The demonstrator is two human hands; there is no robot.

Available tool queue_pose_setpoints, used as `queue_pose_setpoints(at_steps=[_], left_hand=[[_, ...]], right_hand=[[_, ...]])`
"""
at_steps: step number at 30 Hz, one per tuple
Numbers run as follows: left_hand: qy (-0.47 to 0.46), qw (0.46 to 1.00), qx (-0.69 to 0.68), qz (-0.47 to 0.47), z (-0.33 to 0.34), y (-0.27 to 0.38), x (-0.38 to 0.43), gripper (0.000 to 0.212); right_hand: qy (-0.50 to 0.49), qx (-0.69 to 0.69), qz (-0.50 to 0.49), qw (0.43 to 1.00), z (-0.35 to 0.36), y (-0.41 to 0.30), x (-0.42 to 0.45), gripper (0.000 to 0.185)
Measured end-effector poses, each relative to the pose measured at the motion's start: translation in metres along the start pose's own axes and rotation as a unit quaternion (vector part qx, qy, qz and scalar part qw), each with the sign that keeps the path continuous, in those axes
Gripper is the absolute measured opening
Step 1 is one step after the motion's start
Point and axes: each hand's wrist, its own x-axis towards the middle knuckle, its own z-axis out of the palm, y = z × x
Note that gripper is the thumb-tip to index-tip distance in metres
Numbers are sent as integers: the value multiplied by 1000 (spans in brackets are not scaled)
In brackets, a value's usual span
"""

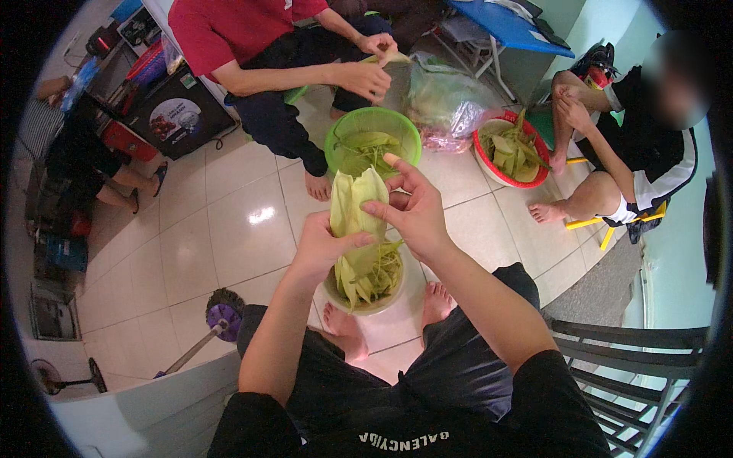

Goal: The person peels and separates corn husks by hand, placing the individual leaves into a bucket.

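A stack of pale green corn husk leaves is held upright in front of me, ragged along its top edge. My left hand grips its lower left side, thumb lying across the front. On the right edge, my right hand pinches it between thumb and fingers, with the index fingertip raised. Directly below, a pale round tub stands on the floor between my feet. Torn husk strips fill it, partly hidden by the leaves I hold.
Ahead stands a green plastic colander of husk pieces, where a person in a red shirt handles a leaf. Right of it are a plastic bag, a red-rimmed basin and a seated person. A brush is at left.
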Motion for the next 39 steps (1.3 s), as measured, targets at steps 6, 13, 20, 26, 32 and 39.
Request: queue_pose_setpoints(at_steps=[6, 13, 20, 26, 32, 39], left_hand=[[20, 999, -46, 8, -1, 8, 1, 46], [17, 986, -162, 34, -20, 11, -1, 52], [-2, 980, -197, 23, -26, 15, -1, 50], [-9, 976, -216, 19, -28, 11, 0, 51], [-11, 966, -257, -1, -26, 10, -1, 53], [-24, 962, -270, -13, -29, 8, 1, 48]], right_hand=[[-75, 93, 112, 986, -8, -8, -2, 67], [-194, 167, 170, 952, -13, 5, -1, 66], [-181, 129, 158, 962, -10, -10, -3, 63], [-170, 127, 160, 964, -13, -7, -4, 61], [-192, 202, 181, 943, -14, 0, -7, 61], [-199, 229, 225, 926, -15, 0, -3, 60]])
